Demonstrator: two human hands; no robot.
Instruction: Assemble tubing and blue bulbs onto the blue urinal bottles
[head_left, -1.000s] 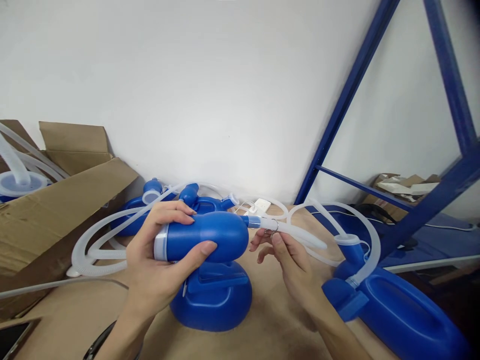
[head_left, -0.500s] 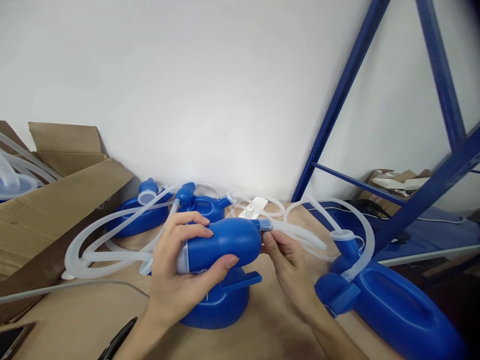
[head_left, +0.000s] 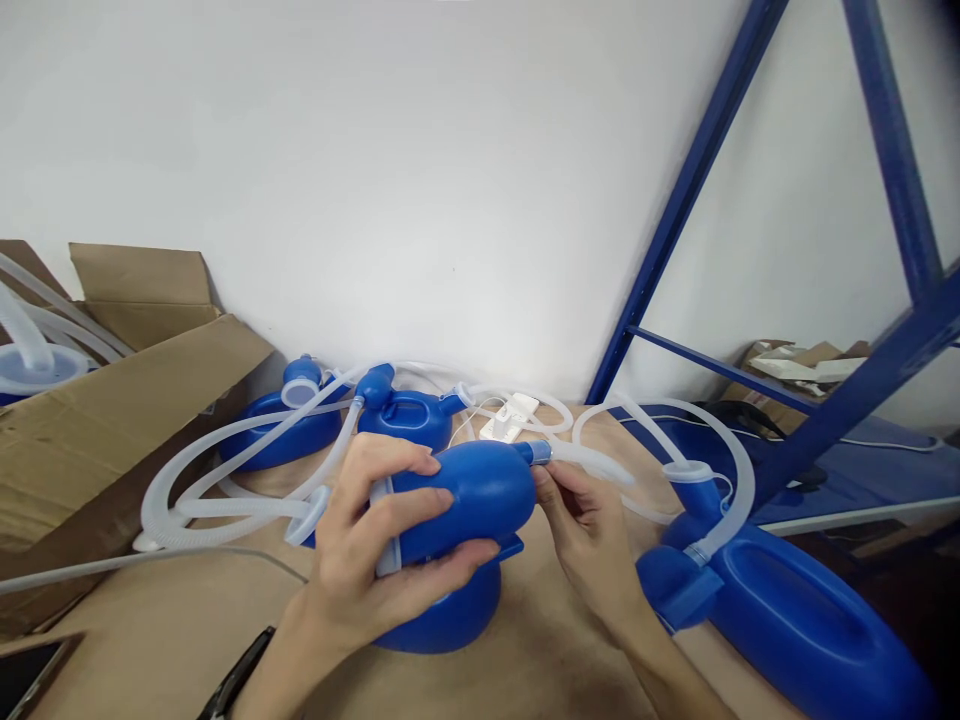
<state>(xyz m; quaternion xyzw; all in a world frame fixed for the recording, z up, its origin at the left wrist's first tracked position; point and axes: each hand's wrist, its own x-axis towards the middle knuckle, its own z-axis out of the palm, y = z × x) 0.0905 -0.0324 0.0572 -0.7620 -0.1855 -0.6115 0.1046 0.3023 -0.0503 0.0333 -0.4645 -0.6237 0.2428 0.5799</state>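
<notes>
My left hand (head_left: pixel 397 540) is wrapped round a blue plastic urinal cup (head_left: pixel 480 490), which lies on its side in the air with its white-rimmed mouth toward my palm. On the cup's narrow spout, at the right, sits the clear collar of a white corrugated hose (head_left: pixel 589 462). My right hand (head_left: pixel 589 540) pinches just below that collar, thumb against fingers; the exact grip is partly hidden. Beneath the cup stands a blue urinal bottle (head_left: pixel 450 615), mostly covered by my left hand and the cup.
Another blue bottle (head_left: pixel 810 610) with a hose and cup lies at the right. More blue bottles (head_left: pixel 409 420) and coiled hoses (head_left: pixel 161 490) are near the wall. An open cardboard box (head_left: pixel 142 430) stands left, a power strip (head_left: pixel 510 417) behind, a blue metal rack (head_left: pixel 690 200) right.
The cup has shifted slightly right and tilted, its spout end now a little higher than its mouth. My left fingers have moved along it, and my right hand has followed a little.
</notes>
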